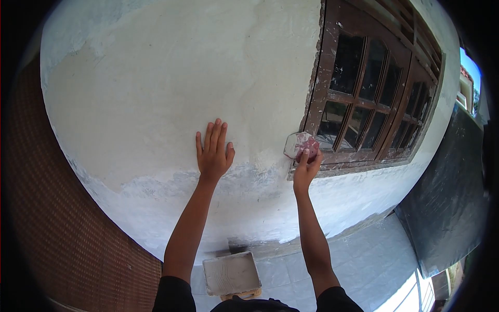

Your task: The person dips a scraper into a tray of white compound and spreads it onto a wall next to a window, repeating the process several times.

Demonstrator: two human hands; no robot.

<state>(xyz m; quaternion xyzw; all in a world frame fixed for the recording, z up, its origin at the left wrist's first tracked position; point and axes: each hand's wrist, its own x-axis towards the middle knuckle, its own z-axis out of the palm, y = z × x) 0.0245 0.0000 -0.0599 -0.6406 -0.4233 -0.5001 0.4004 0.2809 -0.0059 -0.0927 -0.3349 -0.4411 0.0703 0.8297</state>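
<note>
My left hand (213,152) lies flat on the rough white wall (156,88), fingers together and pointing up, holding nothing. My right hand (306,166) grips a small reddish sanding pad (300,144) with pale, dusty edges and presses it against the wall right beside the lower left corner of the brown wooden window frame (317,99). The two hands are about a hand's width and a half apart at the same height.
The window (374,88) has several dark glass panes. A grey paint tray (231,273) sits on the tiled floor (364,260) below, by the wall's base. A woven brown screen (57,218) stands at left, a dark sheet (447,197) at right.
</note>
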